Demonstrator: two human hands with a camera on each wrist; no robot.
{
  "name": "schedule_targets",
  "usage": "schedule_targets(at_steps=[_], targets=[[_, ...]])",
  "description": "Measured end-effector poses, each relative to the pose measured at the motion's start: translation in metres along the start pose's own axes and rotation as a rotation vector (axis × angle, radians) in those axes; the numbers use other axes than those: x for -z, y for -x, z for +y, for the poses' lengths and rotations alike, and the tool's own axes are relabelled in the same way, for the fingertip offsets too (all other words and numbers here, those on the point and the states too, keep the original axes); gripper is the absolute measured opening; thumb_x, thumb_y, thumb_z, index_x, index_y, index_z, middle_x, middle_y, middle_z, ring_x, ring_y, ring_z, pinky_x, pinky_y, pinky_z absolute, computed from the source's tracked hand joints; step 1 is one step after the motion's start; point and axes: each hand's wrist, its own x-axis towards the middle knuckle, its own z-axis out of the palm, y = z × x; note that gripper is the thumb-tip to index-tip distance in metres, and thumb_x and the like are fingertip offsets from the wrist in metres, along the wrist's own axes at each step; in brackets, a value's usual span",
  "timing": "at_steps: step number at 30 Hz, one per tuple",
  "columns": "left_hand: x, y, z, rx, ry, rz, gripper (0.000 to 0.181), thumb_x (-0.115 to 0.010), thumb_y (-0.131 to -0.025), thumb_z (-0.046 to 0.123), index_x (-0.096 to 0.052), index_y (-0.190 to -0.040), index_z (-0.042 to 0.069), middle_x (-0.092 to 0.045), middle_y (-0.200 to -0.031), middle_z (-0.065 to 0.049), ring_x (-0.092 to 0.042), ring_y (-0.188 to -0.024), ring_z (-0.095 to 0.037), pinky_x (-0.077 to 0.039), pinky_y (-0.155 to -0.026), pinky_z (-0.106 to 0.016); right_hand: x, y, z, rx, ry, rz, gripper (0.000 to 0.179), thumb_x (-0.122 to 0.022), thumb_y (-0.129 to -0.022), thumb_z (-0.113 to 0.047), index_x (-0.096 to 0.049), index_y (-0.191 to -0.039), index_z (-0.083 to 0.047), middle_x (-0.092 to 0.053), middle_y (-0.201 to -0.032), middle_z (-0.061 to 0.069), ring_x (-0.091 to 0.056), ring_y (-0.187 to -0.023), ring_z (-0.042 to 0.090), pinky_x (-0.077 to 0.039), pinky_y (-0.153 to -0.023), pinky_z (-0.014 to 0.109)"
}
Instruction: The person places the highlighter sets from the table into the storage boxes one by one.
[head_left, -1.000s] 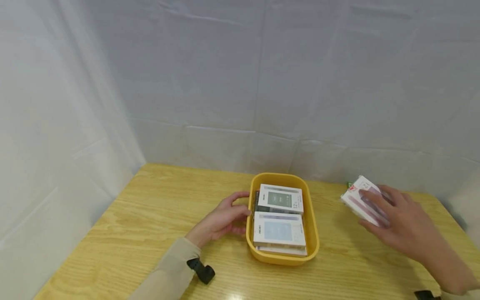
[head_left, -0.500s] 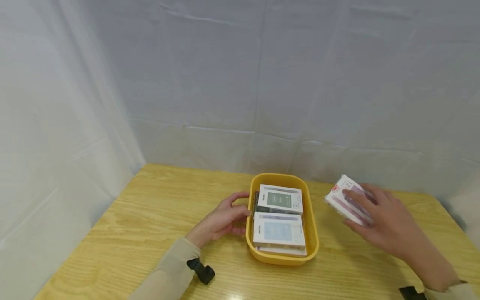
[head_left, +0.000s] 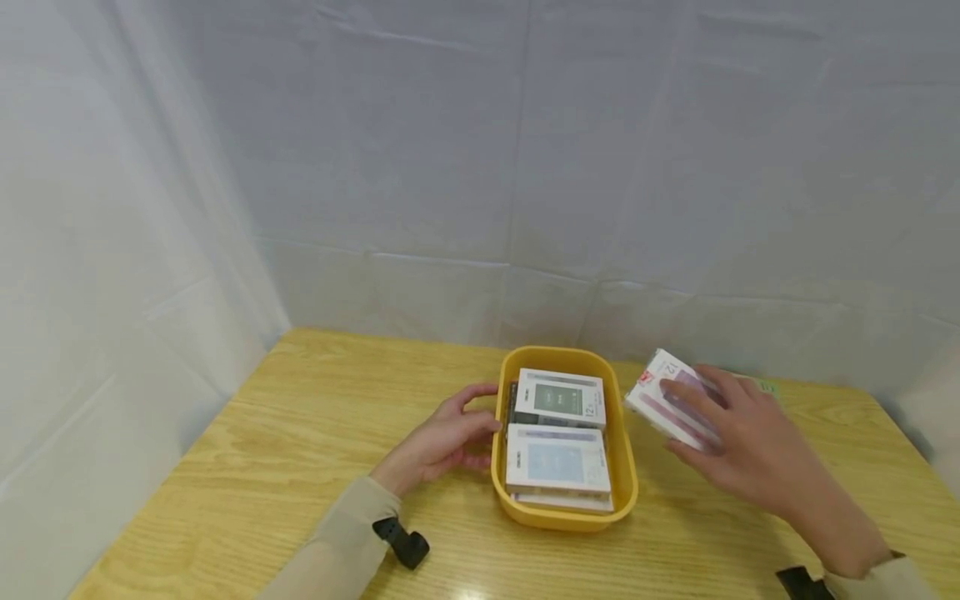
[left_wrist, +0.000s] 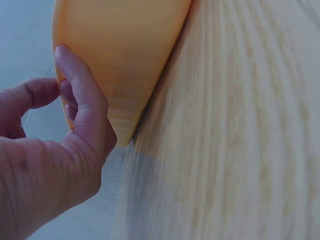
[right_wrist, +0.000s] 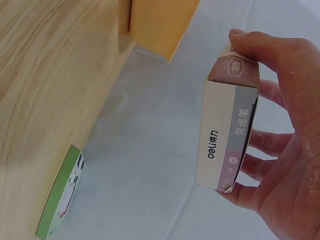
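Observation:
A yellow plastic basket [head_left: 562, 521] stands on the table, and my left hand [head_left: 442, 442] pinches its left rim between thumb and fingers. Inside lie a white box with a dark green label [head_left: 558, 398] and, nearer me, a white box with a pale blue label [head_left: 557, 462]; another box shows beneath the latter. My right hand [head_left: 765, 450] holds a white and purple highlighter box [head_left: 667, 417], tilted, just right of the basket's right rim. In the right wrist view, the thumb sits on one end of that highlighter box [right_wrist: 217, 135] and the fingers wrap its far side.
Behind my right hand, a green-edged box [head_left: 767, 386] lies by the table's back edge, mostly hidden. The wooden table [head_left: 300, 417] runs up to a white sheet [head_left: 412, 208] hanging at the back and sides.
My right hand has carried the highlighter box leftward to near the basket, baring part of the green-edged box behind it. My left hand and the basket have stayed in place.

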Motion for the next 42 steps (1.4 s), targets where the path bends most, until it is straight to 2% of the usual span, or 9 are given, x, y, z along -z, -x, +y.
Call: schedule_targets(at_steps=[7, 22, 35, 42], targets=[[0.001, -0.001, 0.0, 0.006, 0.002, -0.001, 0.063, -0.06, -0.094, 0.011, -0.038, -0.153, 0.019, -0.064, -0.13, -0.016, -0.064, -0.095, -0.021, -0.059, -0.067, -0.032, -0.001, -0.006, -0.008, 0.012, -0.009, -0.012, 0.069, -0.088, -0.072, -0.033, -0.063, -0.135, -0.024, -0.058, -0.136, 0.023, -0.059, -0.108, 0.048, -0.046, -0.086, 0.065], [0.001, -0.002, -0.001, 0.004, 0.01, 0.009, 0.063, -0.06, -0.094, 0.01, -0.038, -0.153, 0.019, -0.065, -0.127, -0.015, -0.064, -0.095, -0.021, -0.059, -0.066, -0.032, -0.006, -0.018, -0.024, 0.043, -0.047, -0.006, 0.069, -0.088, -0.072, -0.03, -0.062, -0.136, -0.026, -0.06, -0.133, 0.021, -0.061, -0.109, 0.045, -0.049, -0.088, 0.063], [0.001, -0.002, -0.001, 0.002, 0.014, 0.007, 0.062, -0.06, -0.094, 0.011, -0.039, -0.152, 0.018, -0.066, -0.126, -0.015, -0.064, -0.094, -0.021, -0.059, -0.066, -0.032, -0.009, -0.028, -0.037, 0.08, -0.092, -0.048, 0.069, -0.089, -0.075, -0.031, -0.06, -0.138, -0.029, -0.059, -0.137, 0.017, -0.057, -0.117, 0.037, -0.051, -0.089, 0.06], [0.001, -0.002, -0.001, 0.004, 0.02, 0.004, 0.064, -0.061, -0.093, 0.011, -0.038, -0.152, 0.019, -0.065, -0.127, -0.015, -0.064, -0.096, -0.02, -0.059, -0.066, -0.032, -0.013, -0.033, -0.045, 0.106, -0.104, -0.072, 0.068, -0.088, -0.076, -0.036, -0.059, -0.138, -0.031, -0.058, -0.14, 0.016, -0.058, -0.121, 0.039, -0.051, -0.094, 0.061]])
